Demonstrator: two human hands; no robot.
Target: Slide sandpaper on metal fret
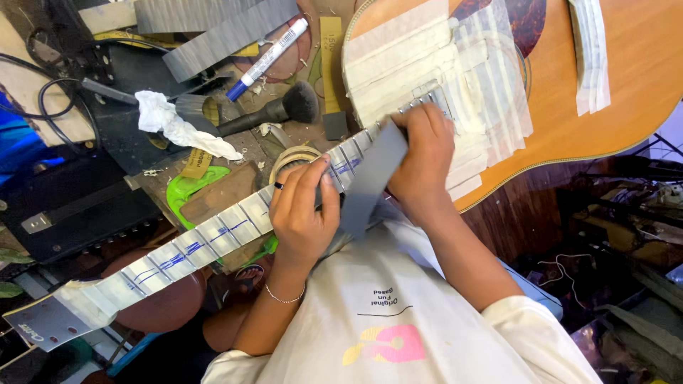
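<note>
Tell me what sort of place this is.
Likely an instrument repair workshop: an orange-brown wooden acoustic guitar with its neck masked in pale tape strips, a black bristle brush, and a cluttered wooden workbench.

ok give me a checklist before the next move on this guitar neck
1. Left hand has a grip on the bar: ok.
2. Right hand on the bar's upper end: ok.
3. Bar flat on the neck: cannot tell.
4. Tape covers the body beside the neck: ok.
5. Blue marks on the neck show: ok.
6. Marker and brush lie off the neck: ok.
</note>
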